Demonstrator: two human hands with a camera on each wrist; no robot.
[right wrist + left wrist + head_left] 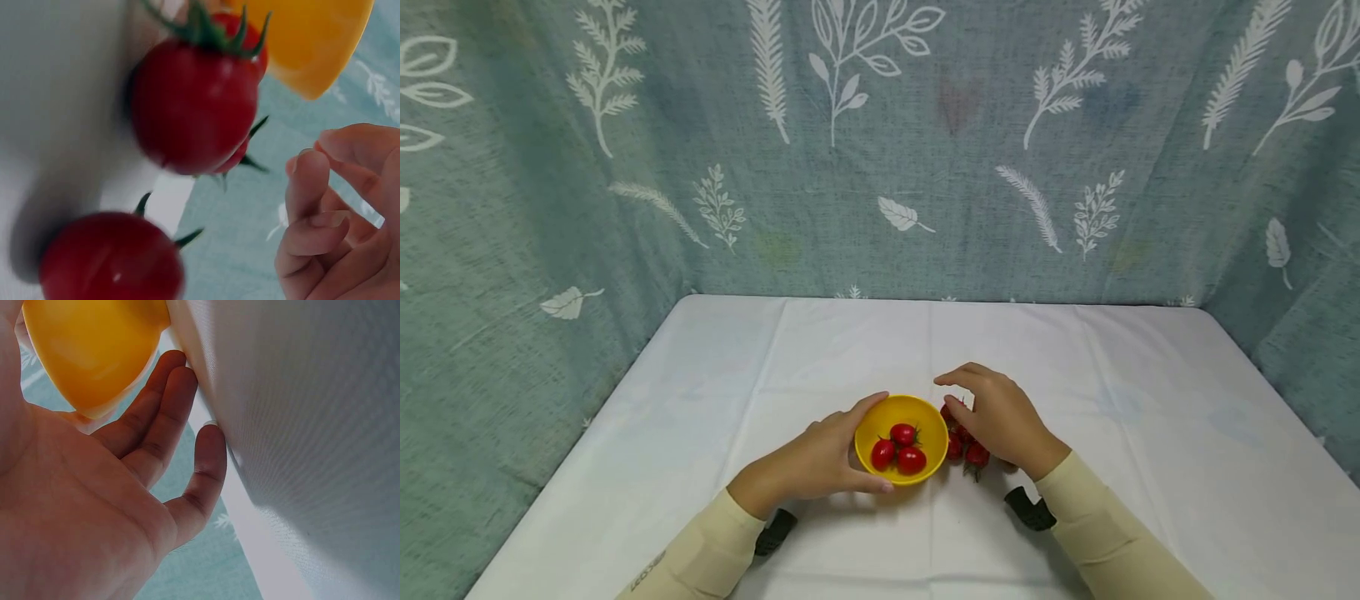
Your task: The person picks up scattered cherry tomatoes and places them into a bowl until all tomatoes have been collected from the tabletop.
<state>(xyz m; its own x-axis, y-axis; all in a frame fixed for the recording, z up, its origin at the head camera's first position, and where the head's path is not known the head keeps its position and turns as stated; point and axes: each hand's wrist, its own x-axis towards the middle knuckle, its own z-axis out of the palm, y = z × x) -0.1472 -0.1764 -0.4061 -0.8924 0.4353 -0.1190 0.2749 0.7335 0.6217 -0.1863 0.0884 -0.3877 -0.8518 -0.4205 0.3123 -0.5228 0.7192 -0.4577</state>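
My left hand [829, 460] grips a small yellow bowl [919, 413], its thumb and forefinger spread round the near and far sides of the rim. Three red cherry tomatoes [912, 460] with green stems lie inside the bowl. In the left wrist view, the other fingers [178, 403] of that hand extend under the bowl's side, close to the tabletop. Just right of the bowl, my right hand [1002, 417] hovers over a cluster of loose tomatoes [976, 456], partly covering them. Its fingers are loosely bent with nothing visible between them; the right wrist view shows a tomato [194, 106] apart from them.
A white cloth [820, 350] covers the table. Blue-green curtains [880, 167] with white leaf prints hang behind it and at both sides. A dark strap piece [1028, 508] sits at the right wrist, and another [775, 533] at the left.
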